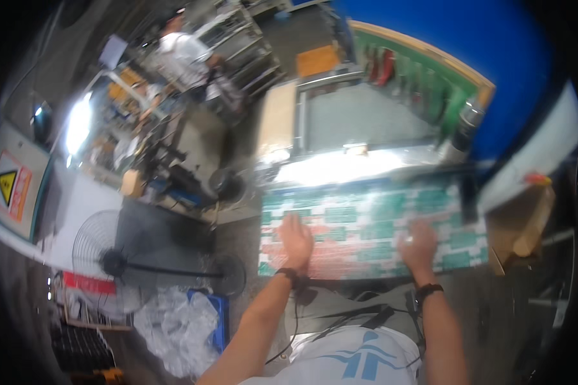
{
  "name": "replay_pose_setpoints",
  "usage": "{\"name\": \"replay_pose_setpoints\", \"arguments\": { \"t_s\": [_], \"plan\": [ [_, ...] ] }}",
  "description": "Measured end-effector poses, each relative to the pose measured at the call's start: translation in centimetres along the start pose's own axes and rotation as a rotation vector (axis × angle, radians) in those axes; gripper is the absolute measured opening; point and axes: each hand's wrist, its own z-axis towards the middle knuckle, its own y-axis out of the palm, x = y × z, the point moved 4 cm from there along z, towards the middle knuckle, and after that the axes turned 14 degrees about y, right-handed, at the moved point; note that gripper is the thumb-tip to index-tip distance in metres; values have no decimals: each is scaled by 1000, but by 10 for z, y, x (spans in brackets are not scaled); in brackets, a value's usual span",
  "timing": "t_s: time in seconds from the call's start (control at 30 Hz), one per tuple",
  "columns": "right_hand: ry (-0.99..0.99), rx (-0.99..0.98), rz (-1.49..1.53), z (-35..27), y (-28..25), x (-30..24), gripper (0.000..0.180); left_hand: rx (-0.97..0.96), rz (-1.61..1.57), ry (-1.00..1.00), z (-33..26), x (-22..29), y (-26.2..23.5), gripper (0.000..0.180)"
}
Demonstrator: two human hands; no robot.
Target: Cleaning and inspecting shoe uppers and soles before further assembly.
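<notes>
A wide sheet or panel (pixel 379 221) with a blocky green, white and red pattern lies in front of me, its surface shiny. My left hand (pixel 295 240) rests on its left part, fingers stretched forward and holding nothing. Farther right on the same sheet is my right hand (pixel 419 247), blurred, with its fingers laid out on the surface and the thumb apart. Each wrist wears a dark band. Whether the sheet is loose or fixed to the bench I cannot tell.
A bright lamp strip (pixel 347 167) runs behind the sheet. Beyond it stands a green tool board (pixel 424 83) with red-handled tools. A cardboard box (pixel 526 224) is at the right. On the left are a fan (pixel 112 260) and clear plastic bags (pixel 180 327). A person (pixel 186 61) works farther back.
</notes>
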Motion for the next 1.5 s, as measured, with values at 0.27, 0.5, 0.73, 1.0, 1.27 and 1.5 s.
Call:
{"name": "replay_pose_setpoints", "arguments": {
  "t_s": [0.27,0.5,0.73,1.0,1.27,1.5],
  "plan": [
    [23,-59,17,2,1,-21,49,-71,-14,-131,-5,-7,-22,61],
    [21,-48,12,2,0,-22,48,-2,-31,-88,-3,-6,-21,59],
    [26,-65,33,-2,-6,-21,47,-27,-3,-86,-6,-2,-22,58],
    [72,-137,69,1,1,-20,48,-8,-16,-76,-3,-2,-27,57],
    [28,-128,60,5,8,-34,49,-6,10,-81,-12,-25,-28,57],
    [96,-106,41,2,-2,-15,47,-60,-28,-86,-1,-4,-16,59]
  ]
}}
